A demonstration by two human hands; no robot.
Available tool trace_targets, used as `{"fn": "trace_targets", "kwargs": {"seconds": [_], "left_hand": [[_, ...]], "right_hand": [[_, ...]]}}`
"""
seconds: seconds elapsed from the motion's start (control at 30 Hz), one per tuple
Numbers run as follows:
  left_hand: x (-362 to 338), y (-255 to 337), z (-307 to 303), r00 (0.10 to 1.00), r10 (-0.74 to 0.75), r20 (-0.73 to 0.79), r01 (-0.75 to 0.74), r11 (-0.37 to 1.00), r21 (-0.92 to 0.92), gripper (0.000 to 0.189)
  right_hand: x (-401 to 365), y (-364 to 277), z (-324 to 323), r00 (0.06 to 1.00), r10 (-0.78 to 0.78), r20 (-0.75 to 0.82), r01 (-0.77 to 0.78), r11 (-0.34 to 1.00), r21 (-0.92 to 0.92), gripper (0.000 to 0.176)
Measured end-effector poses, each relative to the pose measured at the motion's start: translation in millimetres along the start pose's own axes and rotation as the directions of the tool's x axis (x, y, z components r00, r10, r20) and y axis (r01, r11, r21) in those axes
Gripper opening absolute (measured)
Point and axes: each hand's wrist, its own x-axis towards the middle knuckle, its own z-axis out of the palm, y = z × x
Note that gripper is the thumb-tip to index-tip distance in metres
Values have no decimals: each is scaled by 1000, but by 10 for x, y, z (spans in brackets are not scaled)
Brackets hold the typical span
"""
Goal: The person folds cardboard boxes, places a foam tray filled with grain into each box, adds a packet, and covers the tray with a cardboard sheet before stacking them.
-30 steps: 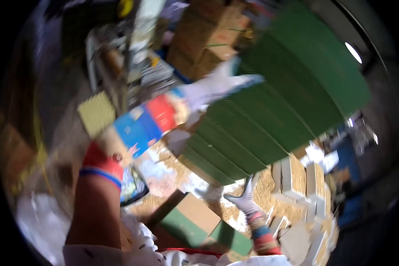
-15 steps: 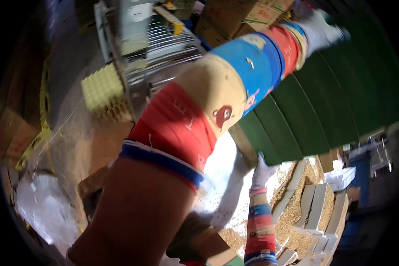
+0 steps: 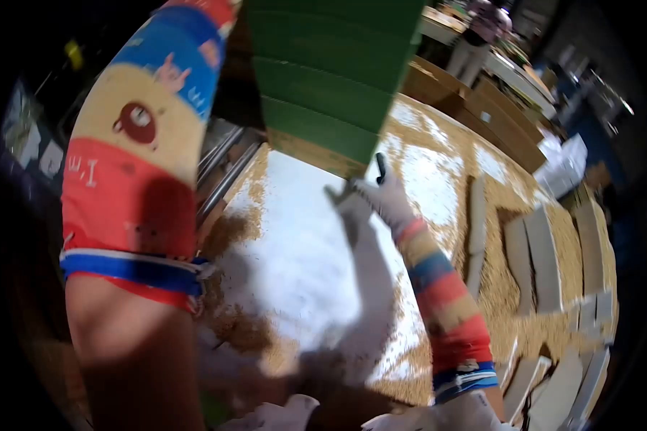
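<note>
My right hand (image 3: pixel 384 201) partly open, thumb apart, fingertips at the lower corner of the ridged green stack (image 3: pixel 323 86), hold unclear, left hand out of my view, patchy white surface (image 3: pixel 302 230) more exposed than before.

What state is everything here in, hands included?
Green stack: upright; resting or lifted, unclear.
Right hand: gloved, at the stack's lower corner; grip unclear.
Left hand: out of view.
Left sleeve: pulled up the forearm.
White surface: strewn with tan bits.
White plastic: crumpled.
Person: standing.
</note>
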Motion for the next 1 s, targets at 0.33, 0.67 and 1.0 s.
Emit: {"fn": "trace_targets", "kwargs": {"seconds": [0.33, 0.67, 1.0], "left_hand": [[-3270, 1960, -888, 417, -96, 904, -182, 965, 186, 59], [-6712, 3788, -2671, -63, -302, 951, -744, 650, 157, 72], [-5503, 5109, -2496, -218, -389, 895, -153, 919, 363, 59]], "right_hand": [[-4890, -624, -1303, 972, 165, 165, -27, 782, -623, 75], [-5812, -534, -1124, 981, -23, 193, 130, 815, -564, 89], [-6526, -1610, -2149, 870, -329, 367, 492, 539, -683, 38]]}}
